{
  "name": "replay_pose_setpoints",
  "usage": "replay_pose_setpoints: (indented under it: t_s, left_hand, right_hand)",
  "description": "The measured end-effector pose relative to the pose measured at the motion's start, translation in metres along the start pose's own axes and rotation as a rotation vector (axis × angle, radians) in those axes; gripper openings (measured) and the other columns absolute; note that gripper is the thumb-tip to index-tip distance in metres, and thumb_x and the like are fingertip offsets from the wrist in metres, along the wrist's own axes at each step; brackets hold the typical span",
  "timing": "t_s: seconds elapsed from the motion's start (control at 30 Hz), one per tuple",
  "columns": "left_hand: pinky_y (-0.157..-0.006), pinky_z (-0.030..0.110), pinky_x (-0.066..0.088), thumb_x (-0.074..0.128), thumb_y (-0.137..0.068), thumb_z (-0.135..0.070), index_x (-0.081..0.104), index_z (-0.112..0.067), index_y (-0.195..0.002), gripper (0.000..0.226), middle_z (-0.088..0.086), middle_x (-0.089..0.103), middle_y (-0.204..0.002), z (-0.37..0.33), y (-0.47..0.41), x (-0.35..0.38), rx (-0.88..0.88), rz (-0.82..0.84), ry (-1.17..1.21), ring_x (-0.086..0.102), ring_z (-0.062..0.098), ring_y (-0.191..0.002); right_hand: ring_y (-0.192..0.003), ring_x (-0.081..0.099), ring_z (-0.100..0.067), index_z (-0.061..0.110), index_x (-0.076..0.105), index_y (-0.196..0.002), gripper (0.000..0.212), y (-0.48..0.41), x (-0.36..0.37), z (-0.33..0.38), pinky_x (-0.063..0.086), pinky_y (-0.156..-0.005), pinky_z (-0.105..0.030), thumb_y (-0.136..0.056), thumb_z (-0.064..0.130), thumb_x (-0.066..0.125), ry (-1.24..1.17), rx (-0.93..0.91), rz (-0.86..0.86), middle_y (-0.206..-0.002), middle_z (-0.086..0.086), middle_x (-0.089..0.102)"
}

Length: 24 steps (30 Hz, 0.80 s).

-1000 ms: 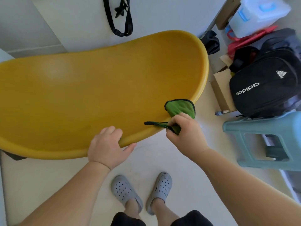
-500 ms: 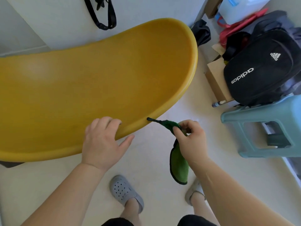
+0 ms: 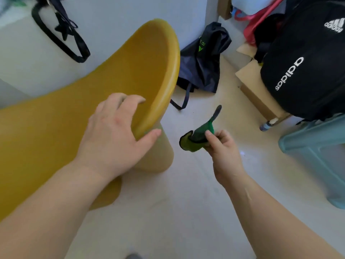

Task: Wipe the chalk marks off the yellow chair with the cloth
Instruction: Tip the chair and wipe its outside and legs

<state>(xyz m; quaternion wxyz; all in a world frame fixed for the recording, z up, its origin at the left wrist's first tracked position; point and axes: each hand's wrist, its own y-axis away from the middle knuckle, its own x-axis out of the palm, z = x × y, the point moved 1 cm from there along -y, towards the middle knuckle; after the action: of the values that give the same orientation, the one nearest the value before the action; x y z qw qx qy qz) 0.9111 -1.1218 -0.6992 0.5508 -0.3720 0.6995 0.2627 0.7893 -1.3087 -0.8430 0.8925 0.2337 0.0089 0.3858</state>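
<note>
The pale floor (image 3: 186,212) is filling the near and right part of the scene, and a light wall (image 3: 115,15) is standing at the far side. A black strap (image 3: 61,42) is hanging against that wall at the far left. The yellow chair (image 3: 93,94) is taking up the left of the room, its curved rim rising toward the wall.

The left hand (image 3: 115,131) is gripping the chair's rim at its right edge, fingers curled over onto the inner face and thumb pressing the outer side. The right hand (image 3: 222,152) is hovering over the floor just right of the chair, pinching the green cloth (image 3: 196,141) between thumb and curled fingers. The cloth is bunched, with a dark trimmed end sticking up, and it is apart from the chair.

A dark bag (image 3: 203,62) is slumping on the floor beyond the chair. Further right a cardboard box (image 3: 255,86) is sitting beside a black backpack (image 3: 302,68), and a teal stool (image 3: 317,156) is standing at the right edge.

The backpack is showing "adidas" in white, upside down, with the striped logo above it. The dark bag is bearing green print too small to read.
</note>
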Motion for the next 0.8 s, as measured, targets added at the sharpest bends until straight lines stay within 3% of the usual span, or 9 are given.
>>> replay_pose_setpoints:
  t_s: [0.07,0.13,0.23,0.3,0.4,0.47,0.57,0.67,0.8]
  left_hand:
    - [-0.099,0.042,0.041,0.053,-0.080,-0.073,0.039,-0.036,-0.139,0.071,-0.006,0.043,-0.131,-0.001,-0.013,0.007,0.005,0.039,-0.027,0.046,0.022,-0.121]
    - [-0.094,0.040,0.043,0.046,-0.078,-0.079,0.031,-0.042,-0.142,0.075,-0.010,0.043,-0.134,0.003,-0.016,0.013,0.008,0.038,-0.026,0.048,0.017,-0.118]
    - [-0.088,0.047,0.050,0.035,-0.071,-0.091,0.028,-0.051,-0.141,0.080,-0.013,0.048,-0.130,0.011,-0.013,0.021,0.037,-0.031,-0.006,0.054,0.014,-0.108]
    - [-0.084,0.053,0.053,0.036,-0.071,-0.090,0.030,-0.052,-0.141,0.079,-0.013,0.051,-0.127,0.015,-0.013,0.027,0.079,-0.082,0.008,0.057,0.017,-0.101]
    - [-0.087,0.056,0.052,0.032,-0.074,-0.091,0.029,-0.051,-0.144,0.080,-0.011,0.053,-0.127,0.013,-0.014,0.029,0.130,-0.153,-0.158,0.058,0.021,-0.101]
    - [-0.090,0.050,0.050,0.028,-0.075,-0.090,0.027,-0.049,-0.145,0.081,-0.010,0.052,-0.128,0.006,-0.012,0.027,0.140,-0.180,-0.292,0.056,0.018,-0.103]
    - [-0.086,0.040,0.046,0.029,-0.076,-0.086,0.028,-0.047,-0.145,0.079,-0.012,0.052,-0.127,-0.008,-0.009,0.026,0.132,-0.118,-0.358,0.050,0.010,-0.102]
    - [-0.079,0.034,0.044,0.028,-0.074,-0.089,0.027,-0.051,-0.143,0.079,-0.015,0.051,-0.129,-0.017,-0.012,0.020,0.060,-0.061,-0.278,0.054,0.008,-0.100]
    - [-0.076,0.031,0.042,0.038,-0.079,-0.080,0.030,-0.048,-0.145,0.074,-0.014,0.052,-0.125,-0.043,-0.040,0.019,-0.020,-0.085,-0.205,0.056,0.010,-0.098]
  right_hand:
    - [-0.093,0.062,-0.025,0.031,0.060,-0.072,0.021,-0.025,-0.005,-0.010,0.046,-0.105,-0.057,-0.092,0.031,0.066,0.002,-0.078,0.025,-0.092,-0.008,0.066]
    - [-0.088,0.054,-0.023,0.033,0.055,-0.069,0.019,-0.046,-0.009,-0.024,0.047,-0.095,-0.057,-0.086,0.038,0.063,0.009,-0.135,0.052,-0.086,-0.003,0.058]
    - [-0.077,0.050,-0.012,0.033,0.051,-0.070,0.023,-0.076,-0.009,-0.044,0.041,-0.079,-0.039,-0.091,0.029,0.058,0.011,-0.214,0.100,-0.074,0.011,0.053]
    - [-0.071,0.051,-0.008,0.022,0.049,-0.078,0.024,-0.094,-0.007,-0.057,0.041,-0.075,-0.031,-0.100,0.017,0.056,0.007,-0.290,0.157,-0.069,0.016,0.052]
    - [-0.061,0.051,-0.002,0.009,0.042,-0.084,0.021,-0.114,-0.003,-0.069,0.042,-0.062,-0.016,-0.103,0.006,0.049,-0.009,-0.371,0.219,-0.065,0.015,0.048]
    - [-0.061,0.047,-0.007,0.010,0.039,-0.082,0.023,-0.117,0.001,-0.065,0.039,-0.063,-0.022,-0.101,0.011,0.051,-0.050,-0.414,0.239,-0.067,0.007,0.043]
    - [-0.078,0.035,-0.036,0.007,0.036,-0.084,0.023,-0.113,0.007,-0.052,0.028,-0.073,-0.037,-0.091,0.024,0.051,-0.186,-0.407,0.281,-0.084,-0.018,0.032]
    - [-0.080,0.048,-0.026,0.017,0.057,-0.086,0.013,-0.105,0.007,-0.037,0.039,-0.067,-0.034,-0.091,0.022,0.047,-0.443,-0.310,0.380,-0.086,-0.011,0.051]
    - [-0.095,0.067,-0.023,0.008,0.062,-0.117,0.030,-0.115,0.001,-0.030,0.060,-0.077,-0.035,-0.106,0.014,0.034,-0.738,-0.153,0.505,-0.108,-0.011,0.071]
